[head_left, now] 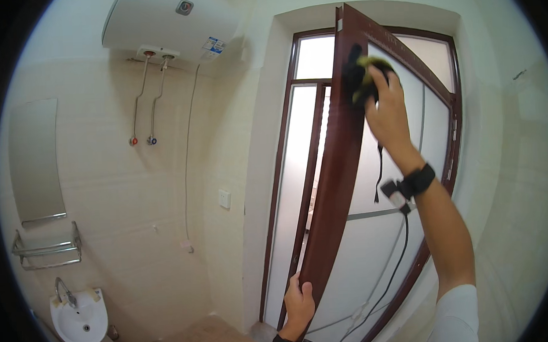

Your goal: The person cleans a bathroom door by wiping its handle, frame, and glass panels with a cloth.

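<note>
My right hand (390,113) is raised to the upper part of a dark red-brown framed door (337,177). It holds a crumpled black and yellow-green cloth (362,82) flat against the frame; motion blur hides its exact shape. Lower down, my left hand (300,307) grips the door's free edge, with the thumb on the near face. Pale translucent panels (396,239) fill the door, which stands ajar. Both wrists wear black straps, and a small device (396,197) with a cable hangs at the right one.
A white water heater (166,24) is mounted high on the left, with two pipes below it. A mirror (36,158), a metal rack (48,247) and a white washbasin (80,324) line the left wall. A wall switch (225,199) sits left of the doorway. The device's black cable (393,276) hangs before the door.
</note>
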Demonstrator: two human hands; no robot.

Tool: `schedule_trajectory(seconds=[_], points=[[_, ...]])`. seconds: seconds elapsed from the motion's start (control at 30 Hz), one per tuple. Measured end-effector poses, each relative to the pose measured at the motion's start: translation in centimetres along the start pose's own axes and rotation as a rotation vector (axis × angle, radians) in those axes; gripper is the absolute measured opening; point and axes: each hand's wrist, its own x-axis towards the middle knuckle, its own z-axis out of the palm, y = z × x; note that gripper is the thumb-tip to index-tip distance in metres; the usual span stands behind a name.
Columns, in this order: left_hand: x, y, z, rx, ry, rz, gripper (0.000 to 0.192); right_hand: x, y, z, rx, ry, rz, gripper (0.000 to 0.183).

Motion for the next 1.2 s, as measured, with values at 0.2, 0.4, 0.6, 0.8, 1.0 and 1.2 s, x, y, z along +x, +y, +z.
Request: schedule_trajectory(seconds=[0.2, 0.4, 0.6, 0.8, 1.0, 1.2], points=[[0.0, 0.1, -0.7, 0.001, -0.011, -0.005, 0.058, 9.3, -1.6, 3.2, 0.072, 0.006, -0.036, 0.050], [-0.2, -0.2, -0.5, -0.026, -0.018, 0.000, 0.063, 16.6, 2.5, 2.9, 0.075, -0.094, 0.020, 0.057], [-0.2, 0.9, -0.7, 0.018, -0.020, -0.023, 0.062, 17.6, 3.1, 3.2, 0.019, -0.140, 0.179, 0.065], [-0.2, 0.5, -0.4, 0.015, 0.023, -0.022, 0.063, 12.6, 1.5, 3.3, 0.074, -0.002, 0.081, 0.058], [0.0, 0.7, -0.2, 0.022, 0.026, -0.050, 0.062, 5.4, 0.1, 3.7, 0.127, 0.110, -0.125, 0.043], [-0.1, 0.5, -0.4, 0.060, 0.041, -0.018, 0.060, 5.5, -0.3, 2.6, 0.122, 0.031, -0.234, 0.044]])
